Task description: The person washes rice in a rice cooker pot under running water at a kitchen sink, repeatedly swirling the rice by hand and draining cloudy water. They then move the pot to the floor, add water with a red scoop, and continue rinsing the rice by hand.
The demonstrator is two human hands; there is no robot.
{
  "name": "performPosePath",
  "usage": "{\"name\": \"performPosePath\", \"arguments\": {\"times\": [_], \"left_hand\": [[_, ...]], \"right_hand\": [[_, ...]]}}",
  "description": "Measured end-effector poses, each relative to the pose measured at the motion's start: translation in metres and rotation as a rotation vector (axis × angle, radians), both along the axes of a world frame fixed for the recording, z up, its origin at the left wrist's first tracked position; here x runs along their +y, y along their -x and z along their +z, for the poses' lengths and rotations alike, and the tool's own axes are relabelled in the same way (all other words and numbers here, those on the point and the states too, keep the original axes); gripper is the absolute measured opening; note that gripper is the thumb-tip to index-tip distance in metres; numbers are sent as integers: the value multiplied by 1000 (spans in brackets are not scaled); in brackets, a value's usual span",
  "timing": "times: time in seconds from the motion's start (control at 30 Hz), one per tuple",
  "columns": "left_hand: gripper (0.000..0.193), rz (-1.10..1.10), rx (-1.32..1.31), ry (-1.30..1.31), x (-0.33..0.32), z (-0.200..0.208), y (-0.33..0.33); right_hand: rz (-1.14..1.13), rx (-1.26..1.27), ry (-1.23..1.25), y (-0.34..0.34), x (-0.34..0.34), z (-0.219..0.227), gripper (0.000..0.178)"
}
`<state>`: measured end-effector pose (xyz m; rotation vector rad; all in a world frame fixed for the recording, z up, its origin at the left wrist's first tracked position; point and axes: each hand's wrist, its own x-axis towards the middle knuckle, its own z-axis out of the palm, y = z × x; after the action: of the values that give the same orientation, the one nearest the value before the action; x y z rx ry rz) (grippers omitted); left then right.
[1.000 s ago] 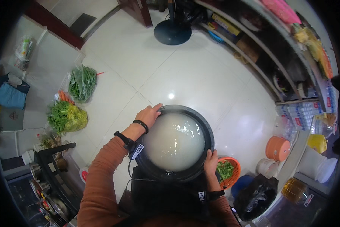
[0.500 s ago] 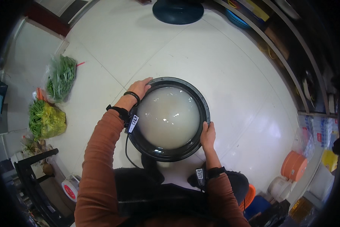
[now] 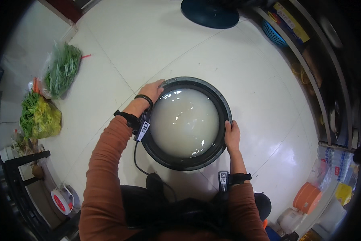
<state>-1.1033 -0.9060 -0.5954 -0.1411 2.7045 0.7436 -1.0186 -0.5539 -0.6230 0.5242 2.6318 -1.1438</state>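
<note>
A person in brown sleeves grips one black basin [image 3: 188, 164] of cloudy liquid [image 3: 184, 124] with two bare hands, in front of the body over pale floor tiles [image 3: 156, 44]. The basin's underside is hidden; whether it touches the tiles cannot be told, nor what lies below the liquid's surface. The left hand [image 3: 151, 91] closes on the rim at upper left, and the right hand [image 3: 232, 136] clasps it at right, thumb near the edge; some fingertips of both are out of sight. At top, a dark round base [image 3: 210, 16] is cut off; at right, a shelf [image 3: 309, 74] is cropped, its contents largely lost in shadow. Counted: two wrist straps [image 3: 126, 117], one per arm; two bags of greens, one clear bag [image 3: 63, 72] and one yellow bag [image 3: 47, 118]; one blue basket [image 3: 273, 34]; one white bucket [image 3: 61, 200]; one orange tub [image 3: 307, 198].
</note>
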Motion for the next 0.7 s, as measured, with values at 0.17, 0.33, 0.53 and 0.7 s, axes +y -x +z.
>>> {"name": "performPosePath", "arguments": {"times": [0.17,0.33,0.53,0.7], "left_hand": [[40,-273,577,225,19,2,-41],[23,-865,-426,-232,58,-45,-125],[19,-872,-450,-83,80,-100,-98],[20,-671,-413,-95,104,-93,-54]], "right_hand": [[0,4,83,2,8,1,34],[-23,-106,208,2,14,10,34],[5,-152,311,-1,20,14,35],[3,-125,334,-4,21,13,35]]}}
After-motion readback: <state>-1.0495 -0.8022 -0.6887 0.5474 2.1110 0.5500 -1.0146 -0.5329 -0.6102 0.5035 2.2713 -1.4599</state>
